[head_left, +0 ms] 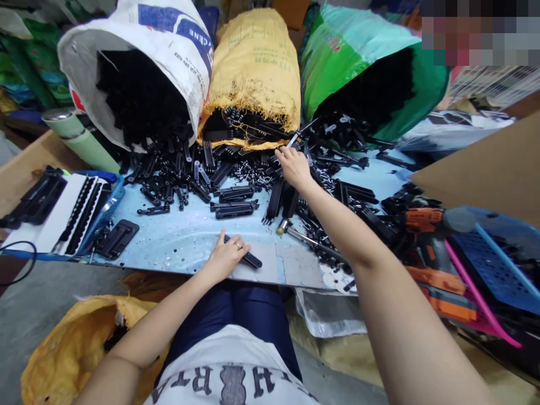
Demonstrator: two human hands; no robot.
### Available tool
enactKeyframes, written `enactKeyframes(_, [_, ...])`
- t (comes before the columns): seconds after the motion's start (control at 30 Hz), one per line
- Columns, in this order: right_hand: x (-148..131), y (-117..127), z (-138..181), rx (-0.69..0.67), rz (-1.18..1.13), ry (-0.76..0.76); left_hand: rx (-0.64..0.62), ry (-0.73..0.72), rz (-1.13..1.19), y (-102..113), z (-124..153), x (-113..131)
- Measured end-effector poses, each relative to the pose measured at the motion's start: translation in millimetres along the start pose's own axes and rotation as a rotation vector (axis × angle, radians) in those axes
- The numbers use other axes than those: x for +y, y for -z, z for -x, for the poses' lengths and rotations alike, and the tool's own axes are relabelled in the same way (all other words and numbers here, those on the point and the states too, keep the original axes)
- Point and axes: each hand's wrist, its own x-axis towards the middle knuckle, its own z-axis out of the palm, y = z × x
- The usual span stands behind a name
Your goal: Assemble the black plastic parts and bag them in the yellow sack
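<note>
My left hand [228, 256], with a ring on one finger, lies near the table's front edge with its fingers closed over a black plastic bar [253, 260]. Part of that bar is hidden under the palm. Farther out, my right hand [295, 166] is stretched over a heap of small screws [248, 170] and black parts. A slim pale tool [293, 138] with a thin shaft sticks out beyond its fingertips, which look closed on its near end. Stacked black parts [234, 209] lie between the hands. Below my right forearm rests a metal-handled hammer [310, 239] with a brass-coloured end.
White [76, 42], yellow [257, 62] and green [333, 62] sacks spill black parts at the back. Left stand a blue basket [110, 211] and a green flask [84, 140]. Right are an orange drill [426, 222] and a blue crate [502, 270]. A yellow sack [54, 349] sits below.
</note>
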Motion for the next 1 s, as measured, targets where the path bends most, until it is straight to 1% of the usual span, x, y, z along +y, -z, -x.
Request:
enactKeyframes(0.03, [14, -4, -17, -0.026, 0.055, 0.020, -0.063, -0.040, -0.036, 2, -4, -2])
enactKeyframes(0.07, [25, -9, -31, -0.046, 0.097, 0.022, -0.105, -0.050, -0.072, 3, -8, -3])
enactKeyframes(0.1, [32, -14, -41, -0.060, 0.127, 0.007, -0.129, -0.045, -0.107, 4, -10, -3])
enactKeyframes(0.17, [40, -24, -54, -0.080, 0.172, -0.030, -0.130, -0.016, -0.167, 4, -11, -1])
enactKeyframes(0.27, [45, -28, -55, -0.107, 0.226, -0.010, -0.091, 0.022, -0.230, 3, -4, 3])
enactKeyframes(0.33, [44, -18, -46, -0.078, 0.254, 0.024, -0.090, 0.044, -0.244, 5, 2, 4])
enactKeyframes(0.4, [36, 1, -24, -0.024, 0.259, 0.060, -0.119, 0.070, -0.227, 7, 8, 5])
enactKeyframes(0.43, [29, 13, -8, -0.014, 0.245, 0.087, -0.136, 0.091, -0.211, 8, 9, 5])
enactKeyframes(0.47, [19, 25, 12, -0.037, 0.213, 0.115, -0.151, 0.117, -0.193, 9, 10, 5])
enactKeyframes(0.5, [6, 37, 35, -0.100, 0.160, 0.149, -0.160, 0.147, -0.175, 9, 11, 6])
enactKeyframes(0.57, [-25, 54, 88, -0.329, 0.011, 0.213, -0.157, 0.188, -0.123, 9, 10, 6])
enactKeyframes(0.6, [-41, 59, 116, -0.444, -0.070, 0.269, -0.152, 0.186, -0.085, 9, 8, 7])
enactKeyframes(0.63, [-57, 62, 143, -0.523, -0.136, 0.334, -0.152, 0.166, -0.042, 8, 6, 7])
enactKeyframes(0.7, [-83, 58, 187, -0.557, -0.247, 0.457, -0.161, 0.108, 0.035, 7, 0, 8])
enactKeyframes(0.73, [-93, 54, 204, -0.552, -0.272, 0.482, -0.170, 0.081, 0.061, 7, -3, 9])
enactKeyframes(0.8, [-105, 44, 223, -0.536, -0.281, 0.457, -0.184, 0.061, 0.088, 8, -8, 11])
enactKeyframes(0.87, [-111, 39, 230, -0.526, -0.257, 0.374, -0.179, 0.064, 0.102, 8, -12, 14])
enactKeyframes(1.0, [-118, 49, 231, -0.472, -0.201, 0.273, -0.121, 0.047, 0.127, 8, -12, 18])
